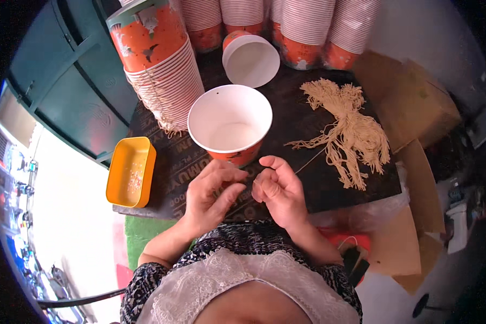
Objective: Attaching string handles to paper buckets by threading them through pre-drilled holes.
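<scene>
In front of the near side of a white-lined orange paper bucket (230, 116), my two hands are close together. My right hand (279, 190) is closed in a pinch, and a thin cream string (311, 160) runs from it toward the string bundle (356, 129) on the right. My left hand (215, 189) has its fingers curled and its thumb near the fingertips; what they hold, if anything, is too small to make out. The bucket stands upright, with a small dark hole below its far rim. Behind it another paper bucket (252, 62) lies tipped on its side, its mouth facing me.
A tall stack of nested buckets (164, 75) with strings hanging down its side stands at the left. A yellow tray (113, 175) holding tiny bits sits at the table's left edge. More bucket stacks (305, 32) line the back. Cardboard (416, 102) lies beyond the right edge.
</scene>
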`<state>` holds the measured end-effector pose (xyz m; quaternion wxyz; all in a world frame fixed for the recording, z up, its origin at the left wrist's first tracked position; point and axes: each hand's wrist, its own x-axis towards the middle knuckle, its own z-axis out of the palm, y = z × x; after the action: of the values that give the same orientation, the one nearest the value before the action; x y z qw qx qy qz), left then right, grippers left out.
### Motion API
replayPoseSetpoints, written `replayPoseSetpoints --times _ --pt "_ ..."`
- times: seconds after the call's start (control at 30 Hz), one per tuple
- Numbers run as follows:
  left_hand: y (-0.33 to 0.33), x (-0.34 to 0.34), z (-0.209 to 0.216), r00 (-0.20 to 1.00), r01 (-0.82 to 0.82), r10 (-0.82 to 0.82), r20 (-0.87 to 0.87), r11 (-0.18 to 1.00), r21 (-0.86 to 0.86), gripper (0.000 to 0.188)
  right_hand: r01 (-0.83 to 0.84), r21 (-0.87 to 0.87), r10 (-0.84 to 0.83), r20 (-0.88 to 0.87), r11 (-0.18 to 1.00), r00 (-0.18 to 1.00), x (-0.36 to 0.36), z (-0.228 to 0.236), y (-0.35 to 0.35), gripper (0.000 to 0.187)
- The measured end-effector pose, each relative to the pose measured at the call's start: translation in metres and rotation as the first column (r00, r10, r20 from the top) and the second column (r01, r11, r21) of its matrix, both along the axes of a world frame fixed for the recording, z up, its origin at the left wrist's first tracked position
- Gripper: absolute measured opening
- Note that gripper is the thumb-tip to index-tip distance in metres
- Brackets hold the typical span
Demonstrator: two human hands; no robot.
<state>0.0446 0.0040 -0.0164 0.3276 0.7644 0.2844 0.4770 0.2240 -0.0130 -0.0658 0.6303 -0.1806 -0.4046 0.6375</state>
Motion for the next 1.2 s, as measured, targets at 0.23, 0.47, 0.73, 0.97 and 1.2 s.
replayPoseSetpoints --times 0.23,0.47,0.73,0.97,1.2 --pt "-0.004 0.011 -0.001 0.981 0.139 -0.091 0.172 0.946 -0.292 0.009 0.003 -0.04 0.001 0.102 0.999 0.995 -0.005 0.003 -0.004 0.035" --pt "0.006 0.008 -0.008 0.992 -0.094 0.109 -0.057 0.97 0.223 0.013 0.237 0.164 -0.287 0.486 0.958 0.825 -0.012 0.005 -0.012 0.015" --pt "0.008 0.004 -0.006 0.93 -0.337 0.366 -0.03 0.883 0.328 0.015 0.386 0.295 -0.486 0.549 0.874 0.68 -0.024 0.016 -0.015 0.012" --pt "0.016 -0.014 -0.01 0.874 -0.481 0.48 0.078 0.833 0.274 0.014 0.569 0.403 -0.693 0.507 0.717 0.513 -0.026 0.009 0.007 0.02" --pt "0.018 -0.02 -0.013 0.897 -0.44 0.435 0.081 0.855 0.275 0.014 0.559 0.369 -0.658 0.557 0.743 0.507 -0.027 0.003 0.02 0.015"
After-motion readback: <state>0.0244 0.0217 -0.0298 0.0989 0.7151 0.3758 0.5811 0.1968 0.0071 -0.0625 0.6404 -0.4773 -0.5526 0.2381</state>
